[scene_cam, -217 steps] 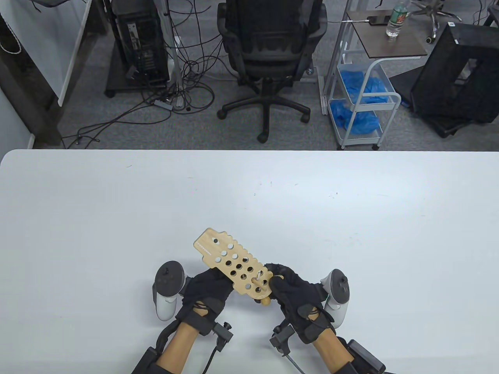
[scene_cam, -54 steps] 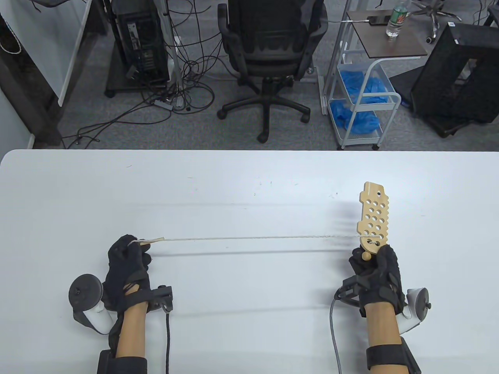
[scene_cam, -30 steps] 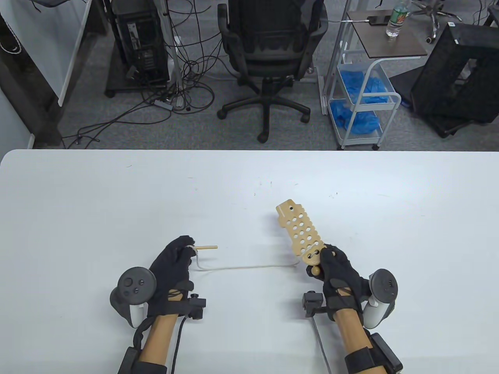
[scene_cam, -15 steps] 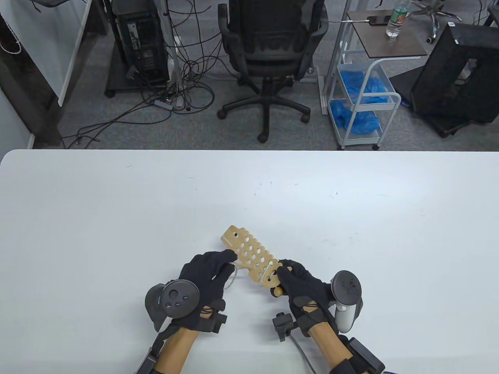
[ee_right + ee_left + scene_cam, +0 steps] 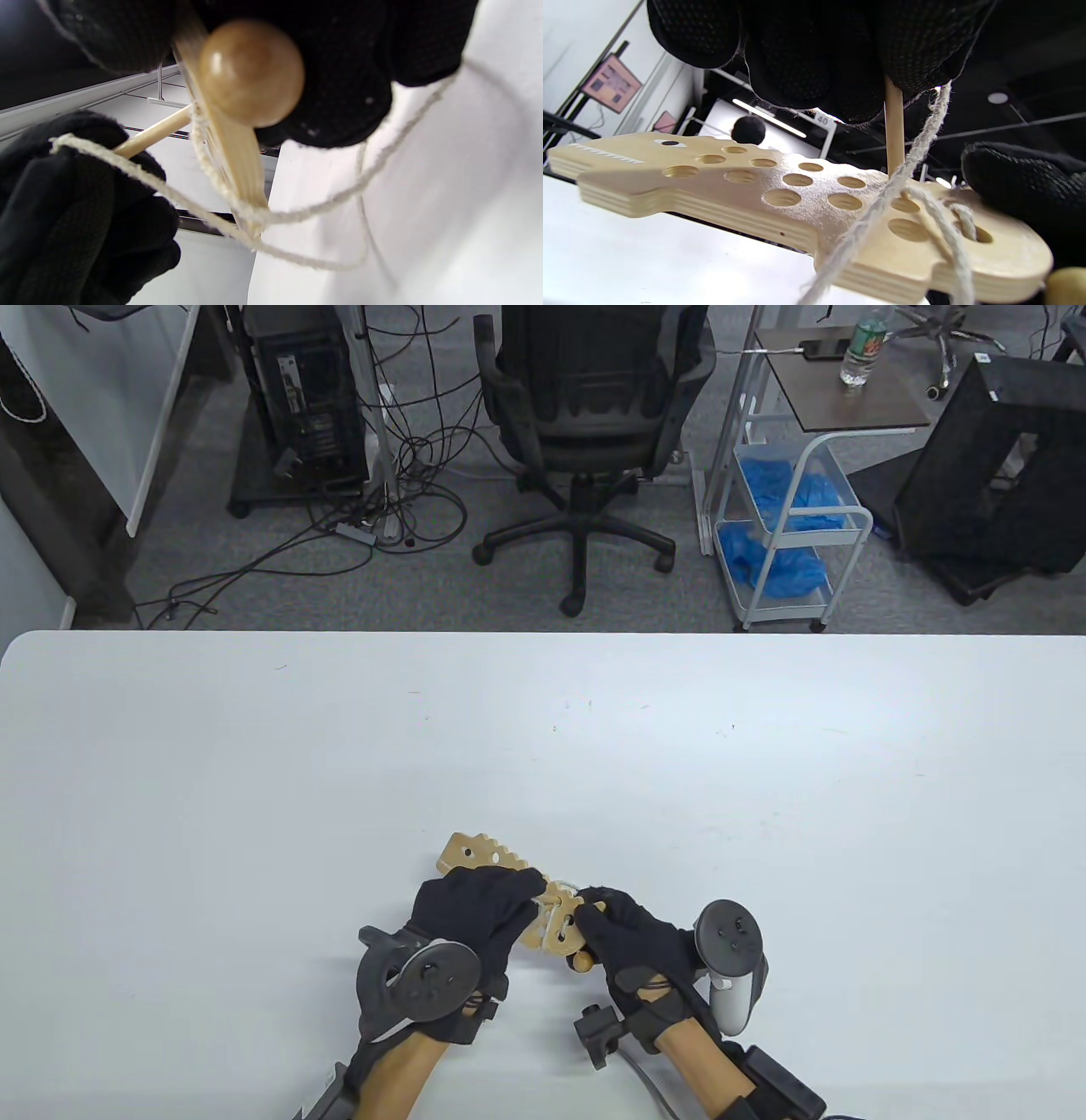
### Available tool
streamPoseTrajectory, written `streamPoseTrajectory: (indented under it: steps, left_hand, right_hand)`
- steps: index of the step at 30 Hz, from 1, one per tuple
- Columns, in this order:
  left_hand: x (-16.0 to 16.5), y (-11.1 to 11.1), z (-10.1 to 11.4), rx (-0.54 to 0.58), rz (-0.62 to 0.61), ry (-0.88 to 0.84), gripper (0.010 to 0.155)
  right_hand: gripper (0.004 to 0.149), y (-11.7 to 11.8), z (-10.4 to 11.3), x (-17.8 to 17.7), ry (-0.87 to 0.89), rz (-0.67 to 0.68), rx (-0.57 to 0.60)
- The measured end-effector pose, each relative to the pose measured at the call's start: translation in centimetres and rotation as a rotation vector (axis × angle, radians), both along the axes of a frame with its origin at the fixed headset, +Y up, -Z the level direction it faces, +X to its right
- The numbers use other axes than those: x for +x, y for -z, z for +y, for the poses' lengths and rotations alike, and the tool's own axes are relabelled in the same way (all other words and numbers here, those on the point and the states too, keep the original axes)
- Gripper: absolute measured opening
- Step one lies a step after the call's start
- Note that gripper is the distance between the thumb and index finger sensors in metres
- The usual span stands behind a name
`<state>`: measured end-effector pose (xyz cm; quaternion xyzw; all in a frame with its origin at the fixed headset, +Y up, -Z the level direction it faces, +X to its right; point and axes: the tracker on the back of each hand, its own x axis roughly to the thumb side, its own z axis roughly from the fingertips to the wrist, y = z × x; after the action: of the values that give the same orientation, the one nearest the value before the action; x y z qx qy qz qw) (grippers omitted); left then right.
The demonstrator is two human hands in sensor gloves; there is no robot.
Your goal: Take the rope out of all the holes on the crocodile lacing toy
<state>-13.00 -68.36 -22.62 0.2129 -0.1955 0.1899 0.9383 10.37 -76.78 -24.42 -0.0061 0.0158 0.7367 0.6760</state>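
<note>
Hands have closed in at lower centre: left hand [image 5: 475, 912] pinches the rope's wooden needle [image 5: 894, 127] at a hole, right hand [image 5: 624, 937] grips the crocodile [image 5: 475, 853], a few laces remain

A white worktop [image 5: 254, 780] fills the lower half of the table view, with a few small dark specks near its middle. Beyond it, at top centre, a black office chair [image 5: 585, 415] stands on grey carpet. At upper left a computer tower [image 5: 310, 398] sits among tangled black cables [image 5: 407, 475]. At upper right a white cart [image 5: 789, 526] holds blue bags, beside a brown side table [image 5: 848, 390] bearing a bottle [image 5: 859, 352].
</note>
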Motion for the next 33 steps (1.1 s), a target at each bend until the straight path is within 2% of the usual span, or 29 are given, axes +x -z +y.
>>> streamPoseTrajectory:
  steps: [7, 13, 16, 21, 25, 28, 33]
  left_hand:
    - [1.2, -0.7, 0.2, 0.065, -0.019, 0.123, 0.041]
    - [1.5, -0.6, -0.1, 0.044, -0.039, 0.144, 0.045]
    - [1.0, -0.4, 0.0, 0.033, -0.033, 0.102, 0.055]
    - [-1.3, 0.3, 0.3, -0.004, 0.019, -0.088, 0.049]
    - [-3.1, 1.3, -0.3, -0.082, 0.072, -0.211, 0.042]
    - [-3.6, 1.9, -1.1, -0.159, 0.082, -0.258, 0.041]
    - [-3.2, 2.8, -2.6, -0.325, -0.043, -0.414, 0.051]
  right_hand:
    - [0.048, -0.2, -0.1, -0.4, 0.053, 0.023, -0.030]
    - [0.048, -0.2, 0.2, -0.4, 0.115, 0.029, -0.027]
    - [0.048, -0.2, 0.5, 0.0, 0.151, -0.002, -0.019]
    - [0.048, -0.1, 1.2, 1.5, 0.222, -0.081, 0.007]
    - [0.048, -0.1, 1.3, 2.4, 0.369, -0.124, 0.003]
    - [0.048, 0.1, 1.4, 2.6, 0.454, -0.100, 0.007]
    - [0.048, 0.5, 1.9, 1.9, 0.496, 0.043, 0.022]
